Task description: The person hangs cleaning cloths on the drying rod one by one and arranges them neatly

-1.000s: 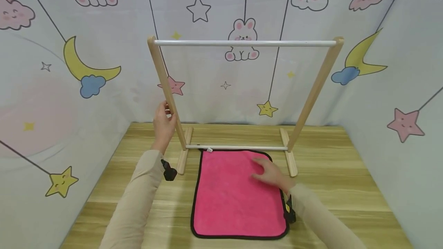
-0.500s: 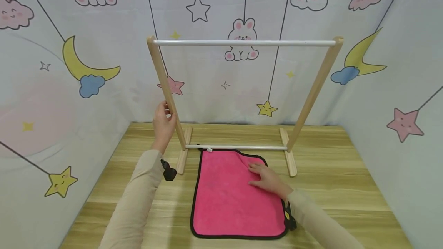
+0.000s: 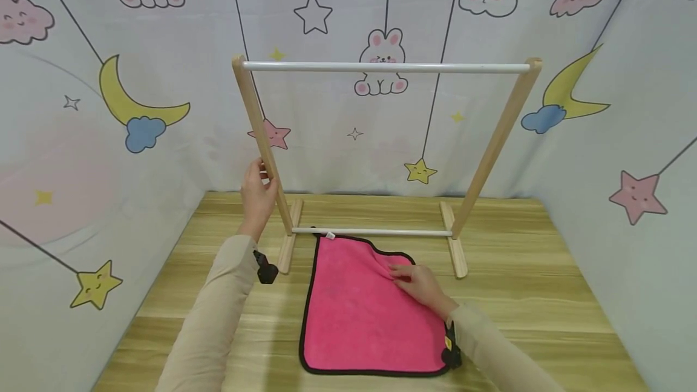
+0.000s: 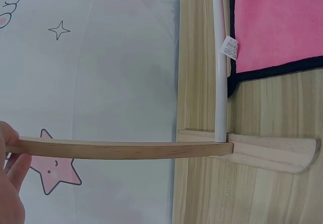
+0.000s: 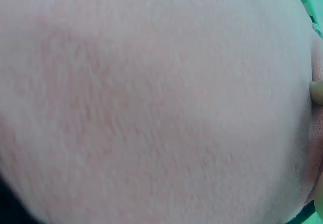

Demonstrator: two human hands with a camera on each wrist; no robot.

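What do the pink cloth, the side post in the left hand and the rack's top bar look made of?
Pink cloth: soft, matte plush, likely synthetic; its surface looks fuzzy.
Side post: smooth, pale wood; grain lines show.
Top bar: white, slight sheen, perhaps painted metal or plastic; can't tell which.

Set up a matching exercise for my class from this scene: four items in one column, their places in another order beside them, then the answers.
Items
1. Left grip
2. Right grip
3. White tag
4. Upper rod

Places
A. Touching the pink cloth
B. Across the top, between two wooden uprights
C. By a corner of the cloth, near the lower rod
D. Around the left upright

Pairs: 1-D, 2-A, 3-C, 4-B
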